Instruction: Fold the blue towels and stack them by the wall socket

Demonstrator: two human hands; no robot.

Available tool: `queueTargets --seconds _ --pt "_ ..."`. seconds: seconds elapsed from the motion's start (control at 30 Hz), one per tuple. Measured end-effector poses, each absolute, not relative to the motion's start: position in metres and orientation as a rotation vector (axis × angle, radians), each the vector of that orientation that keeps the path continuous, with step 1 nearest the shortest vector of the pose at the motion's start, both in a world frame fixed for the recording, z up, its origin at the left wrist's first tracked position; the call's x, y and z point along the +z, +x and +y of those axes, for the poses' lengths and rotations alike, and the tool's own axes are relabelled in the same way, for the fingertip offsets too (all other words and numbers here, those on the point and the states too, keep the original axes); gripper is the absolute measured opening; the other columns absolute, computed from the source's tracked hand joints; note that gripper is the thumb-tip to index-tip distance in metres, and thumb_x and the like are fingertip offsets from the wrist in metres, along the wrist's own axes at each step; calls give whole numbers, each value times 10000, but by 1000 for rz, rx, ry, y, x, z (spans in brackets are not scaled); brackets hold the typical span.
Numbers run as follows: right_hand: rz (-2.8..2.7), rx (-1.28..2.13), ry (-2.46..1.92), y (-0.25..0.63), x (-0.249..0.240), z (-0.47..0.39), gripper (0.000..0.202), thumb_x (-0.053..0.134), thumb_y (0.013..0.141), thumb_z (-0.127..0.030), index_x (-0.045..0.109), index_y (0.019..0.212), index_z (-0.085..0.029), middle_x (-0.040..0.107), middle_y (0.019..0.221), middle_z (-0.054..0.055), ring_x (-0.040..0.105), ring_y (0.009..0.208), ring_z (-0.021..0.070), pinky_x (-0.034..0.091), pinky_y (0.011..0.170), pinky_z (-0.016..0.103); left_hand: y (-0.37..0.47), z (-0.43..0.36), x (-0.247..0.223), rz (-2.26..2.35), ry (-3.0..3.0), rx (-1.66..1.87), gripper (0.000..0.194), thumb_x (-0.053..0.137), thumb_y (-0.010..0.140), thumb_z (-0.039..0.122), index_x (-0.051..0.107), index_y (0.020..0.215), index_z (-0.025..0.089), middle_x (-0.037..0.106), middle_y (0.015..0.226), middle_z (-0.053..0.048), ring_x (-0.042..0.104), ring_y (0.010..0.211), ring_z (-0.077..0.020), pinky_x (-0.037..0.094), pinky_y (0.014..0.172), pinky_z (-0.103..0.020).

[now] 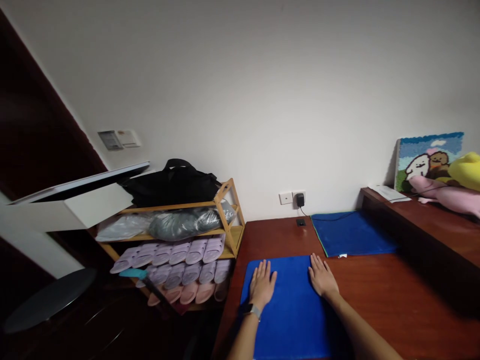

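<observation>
A bright blue cloth (290, 310) lies spread on the reddish-brown wooden table (375, 290). My left hand (262, 284) rests flat on its left part, fingers extended, with a watch on the wrist. At the cloth's right edge, my right hand (322, 275) lies flat with its fingers stretched forward, partly over the cloth. Neither hand grips anything. Farther back on the table is a second, darker blue cloth (352, 234) with a green edge and a small white tag.
Left of the table stands a wooden rack (228, 220) with slippers (187, 252), plastic-wrapped items and a black bag (172, 182). A black plug (300, 200) sits in the wall outlet. On the raised right ledge are a pink plush (450, 196) and a picture (427, 160).
</observation>
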State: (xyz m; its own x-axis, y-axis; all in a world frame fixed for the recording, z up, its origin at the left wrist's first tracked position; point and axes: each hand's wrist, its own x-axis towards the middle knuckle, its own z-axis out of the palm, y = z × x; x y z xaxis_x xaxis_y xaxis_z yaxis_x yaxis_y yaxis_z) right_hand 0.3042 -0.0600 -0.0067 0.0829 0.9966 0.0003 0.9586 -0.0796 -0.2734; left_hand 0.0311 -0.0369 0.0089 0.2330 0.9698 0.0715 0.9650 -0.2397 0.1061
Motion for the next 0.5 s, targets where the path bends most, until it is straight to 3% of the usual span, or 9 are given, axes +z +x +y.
queueTargets --seconds 0.17,0.5 --pt "-1982 265 -2155 306 -10 -60 688 164 1034 -385 233 1645 -76 219 1723 83 178 1600 210 132 1296 413 -20 -36 2 2092 2379 201 686 212 1059 513 334 1629 150 312 1694 -113 270 1576 -273 269 1277 -481" --pt "-1970 265 -2249 296 -1 -75 687 145 1042 -390 216 1646 -72 187 1730 83 163 1603 222 142 1298 432 -15 -41 6 2087 2380 282 687 229 1055 505 341 1625 138 329 1689 -129 268 1577 -275 259 1278 -482"
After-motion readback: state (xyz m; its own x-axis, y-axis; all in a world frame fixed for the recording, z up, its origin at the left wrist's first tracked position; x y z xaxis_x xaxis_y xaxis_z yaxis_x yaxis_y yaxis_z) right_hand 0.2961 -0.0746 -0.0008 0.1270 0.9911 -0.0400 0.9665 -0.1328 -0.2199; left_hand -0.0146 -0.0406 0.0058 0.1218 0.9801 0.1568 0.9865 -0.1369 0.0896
